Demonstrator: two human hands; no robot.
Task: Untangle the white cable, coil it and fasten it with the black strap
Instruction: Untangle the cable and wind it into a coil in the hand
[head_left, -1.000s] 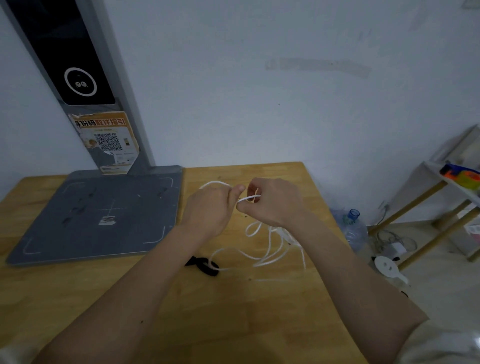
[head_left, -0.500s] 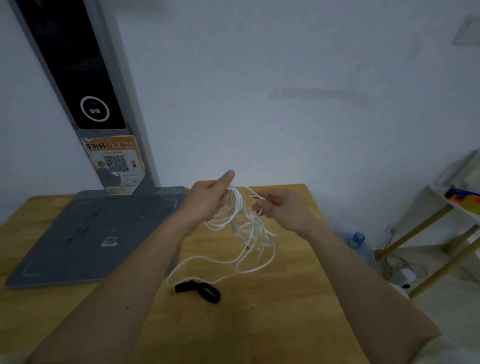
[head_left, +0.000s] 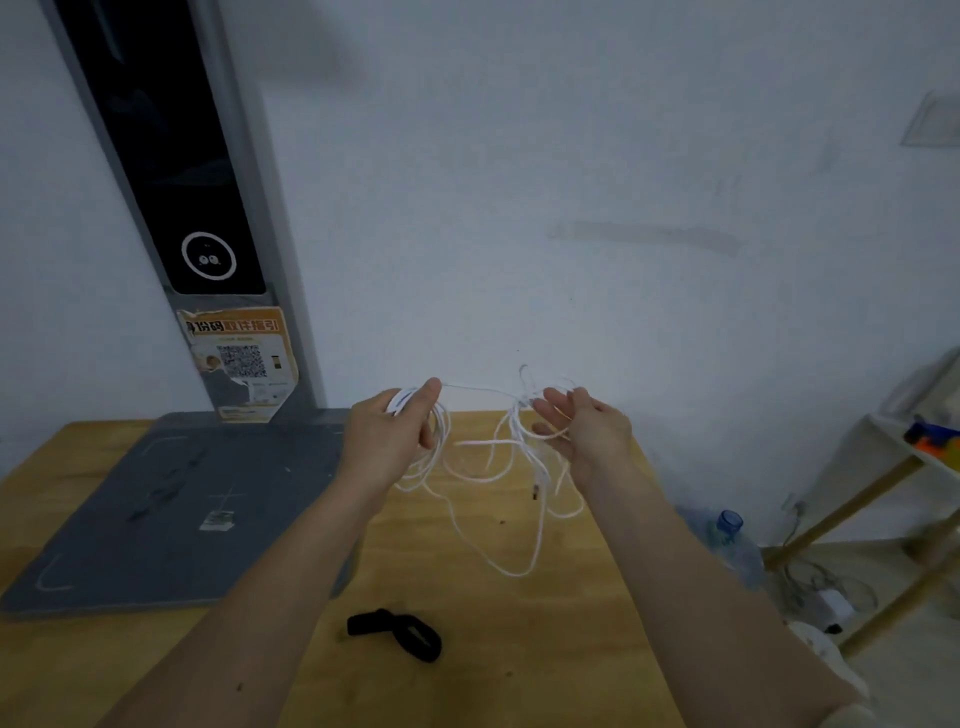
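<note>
Nearest the viewer, the black strap (head_left: 397, 633) lies in a loose loop on the wooden tabletop (head_left: 519, 675) toward its front edge, well apart from both hands and untouched. Above the middle of the table the white cable (head_left: 488, 467) hangs in slack, crossing loops, one long bight drooping almost to the wood and a small dark connector end dangling among the strands. The left hand (head_left: 392, 436) has its fingers curled round a small bundle of gathered turns, thumb laid over the top; from there a short run of cable stretches across to the right hand (head_left: 576, 431), whose fingers are spread and only lightly bent, with a knotted clump of strands caught at their tips — whether any finger truly pinches the cable I cannot tell. This looks like the untangling step, barely begun on coiling. The next move likely calls for the right hand to tease the clump open and free the loose end, so each turn feeds cleanly into the left-hand bundle — the strap waits until then. Along the left and far edge sits a grey scanner base (head_left: 171, 509) with its upright column (head_left: 171, 171) against the wall
</note>
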